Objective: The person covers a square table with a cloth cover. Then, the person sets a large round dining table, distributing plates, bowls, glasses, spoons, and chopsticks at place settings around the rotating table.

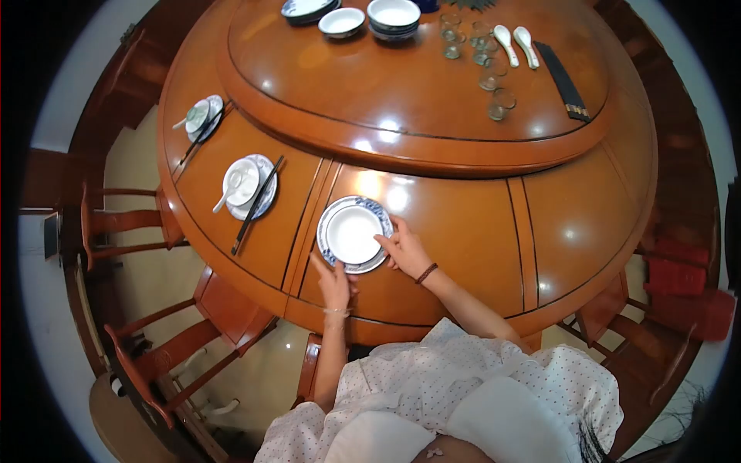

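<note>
While both hands (370, 265) touch the blue-patterned plate (370, 266), white bowl (354, 237) on top

Both arms reaching forward, left hand (334, 285) fingers pointing up, right hand (403, 245) angling left, fingers curling.

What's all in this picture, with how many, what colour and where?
Round table: one, orange-brown, centre
Turntable: one, orange-brown, on it
Plates: three, white-blue, table's near and left sides
Bowls: three, white, on those plates
Spoons: four, white, two on turntable, two left
Chopsticks: two dark pairs, left
Chopstick bundle: one, black, turntable right
Glasses: several, clear, turntable right
Stacked dishes: uncounted, white-blue, turntable's far side
Chairs: several, red-brown, around
Shirt: one, white, dotted, bottom
Left hand: one, bare, plate's near-left edge
Right hand: one, bare, plate's right edge
</note>
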{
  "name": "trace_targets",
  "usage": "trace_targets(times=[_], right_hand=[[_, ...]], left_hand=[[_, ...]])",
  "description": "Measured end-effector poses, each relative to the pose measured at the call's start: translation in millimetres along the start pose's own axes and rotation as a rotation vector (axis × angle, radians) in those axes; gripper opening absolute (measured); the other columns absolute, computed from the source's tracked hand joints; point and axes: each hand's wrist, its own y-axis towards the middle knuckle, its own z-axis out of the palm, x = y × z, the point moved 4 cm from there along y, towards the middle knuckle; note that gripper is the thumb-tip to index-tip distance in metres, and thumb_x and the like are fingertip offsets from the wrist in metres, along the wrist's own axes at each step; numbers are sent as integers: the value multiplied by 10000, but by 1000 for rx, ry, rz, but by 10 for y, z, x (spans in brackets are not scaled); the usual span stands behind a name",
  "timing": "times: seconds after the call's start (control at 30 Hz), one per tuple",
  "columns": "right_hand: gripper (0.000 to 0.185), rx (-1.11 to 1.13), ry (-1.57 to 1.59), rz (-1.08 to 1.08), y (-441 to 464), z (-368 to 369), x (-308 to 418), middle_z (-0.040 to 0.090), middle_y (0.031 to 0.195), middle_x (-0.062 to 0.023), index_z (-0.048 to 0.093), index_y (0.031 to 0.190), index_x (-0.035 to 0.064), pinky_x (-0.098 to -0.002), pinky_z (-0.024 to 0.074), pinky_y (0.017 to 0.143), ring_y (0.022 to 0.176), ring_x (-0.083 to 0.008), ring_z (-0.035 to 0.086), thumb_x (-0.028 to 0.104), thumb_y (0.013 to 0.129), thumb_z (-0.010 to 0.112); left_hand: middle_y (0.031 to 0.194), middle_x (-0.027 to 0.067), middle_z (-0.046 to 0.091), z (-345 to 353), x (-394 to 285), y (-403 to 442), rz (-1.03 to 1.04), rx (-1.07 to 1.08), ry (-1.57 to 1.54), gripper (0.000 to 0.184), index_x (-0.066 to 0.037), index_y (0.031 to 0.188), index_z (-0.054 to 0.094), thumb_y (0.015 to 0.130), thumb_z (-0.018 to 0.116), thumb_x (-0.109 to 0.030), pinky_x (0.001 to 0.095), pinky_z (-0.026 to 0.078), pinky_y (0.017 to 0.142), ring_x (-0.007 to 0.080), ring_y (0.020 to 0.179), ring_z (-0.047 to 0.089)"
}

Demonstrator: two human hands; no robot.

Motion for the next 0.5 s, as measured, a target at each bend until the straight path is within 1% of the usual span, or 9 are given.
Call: trace_targets(times=[0.03,0.1,0.17,0.2,0.23,0.27,0.37,0.43,0.5], right_hand=[[479,-14,6,-6,20,-172,43,525,600,-84,277,1179,-34,-249,425,381,442,-145,524,195,832,514],[410,-423,-311,-344,82,-789,240,543,719,-105,354,1151,-18,-299,461,564,668,-208,571,164,822,515],[391,-647,-592,-522,177,-1411,401,534,973,-157,382,1145,-16,-392,389,812,980,-284,484,151,812,497],[376,-725,-712,-562,273,-1645,392,502,1046,-158,402,1134,-7,-400,343,869,1046,-284,435,151,806,497],[362,-800,-832,-603,354,-1821,379,470,1119,-160,421,1122,2,-408,297,927,1112,-285,385,151,801,498],[384,-774,-951,-555,439,-1924,365,415,1206,-147,406,1150,2,-424,237,975,1162,-279,343,178,814,468],[427,-800,-1098,-473,596,-1898,256,339,1282,-134,379,1190,6,-439,202,992,1207,-251,287,204,817,446],[481,-820,-1087,-391,640,-1772,227,291,1319,-125,354,1214,1,-445,172,998,1225,-233,260,237,804,439],[490,-826,-1028,-378,651,-1748,233,287,1321,-128,348,1216,-6,-443,149,1003,1233,-238,243,253,806,421]], left_hand=[[506,89,533,-70,-63,-14,-14,-57,119,591,-58,1323,25,881,395,-189,255,375,343,138,376,485],[493,71,514,-235,-216,20,191,-244,213,531,-20,1302,139,878,413,-181,241,368,391,116,388,466],[456,42,471,-261,-516,39,370,-284,206,452,8,1249,261,869,438,-162,234,358,421,107,397,441],[487,35,469,-192,-749,35,424,-293,230,367,21,1166,383,840,483,-114,242,371,446,117,433,440],[487,35,469,-63,-893,78,423,-284,232,367,21,1166,383,840,483,-114,242,371,446,117,433,440],[552,51,500,116,-1080,113,565,-246,265,343,24,1130,420,822,507,-99,245,389,484,127,488,467],[799,110,554,812,-1625,203,829,-51,274,309,22,1042,499,767,580,-94,278,428,636,180,697,529],[889,100,552,1380,-1899,251,999,23,353,383,7,1070,482,731,629,-89,276,433,652,179,795,527],[1024,116,523,1891,-2125,269,1053,125,392,489,23,1094,450,695,670,-154,324,411,772,226,938,490]])
